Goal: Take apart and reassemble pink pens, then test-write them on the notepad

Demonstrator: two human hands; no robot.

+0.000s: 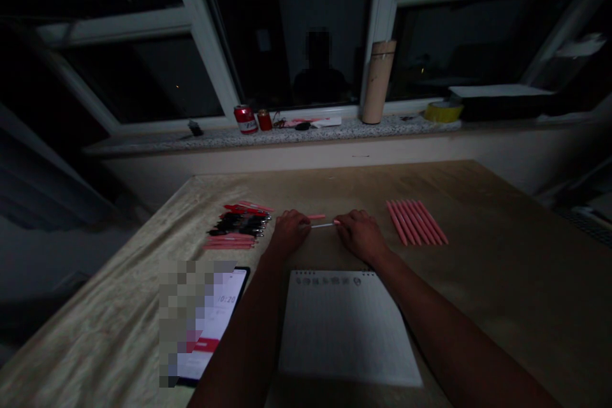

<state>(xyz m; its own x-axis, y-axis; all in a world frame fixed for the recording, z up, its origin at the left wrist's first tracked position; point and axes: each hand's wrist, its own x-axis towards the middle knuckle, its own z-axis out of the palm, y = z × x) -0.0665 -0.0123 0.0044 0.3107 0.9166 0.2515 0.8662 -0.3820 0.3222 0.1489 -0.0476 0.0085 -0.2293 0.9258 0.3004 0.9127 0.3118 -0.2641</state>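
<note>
My left hand (291, 233) is closed, its fingers at the left end of a thin white pen refill (322, 225) held level above the table. At the other end of the refill, my right hand (361, 236) pinches a small pink pen part (337, 222). A pink pen barrel (316, 217) lies just behind, close to my left fingertips. To the left sits a pile of pens, with black pens (239, 223) in the middle and pink pens (229, 241) in front. Several pink pens (417, 222) lie side by side in a row on the right.
A spiral notepad (347, 331) with dark marks along its top lies below my hands. The phone (215, 325) is under my left forearm's side. On the windowsill (205, 141) stand a red can (245, 119), a small red jar (264, 119), a tall flask (378, 83) and a yellow tape roll (443, 112).
</note>
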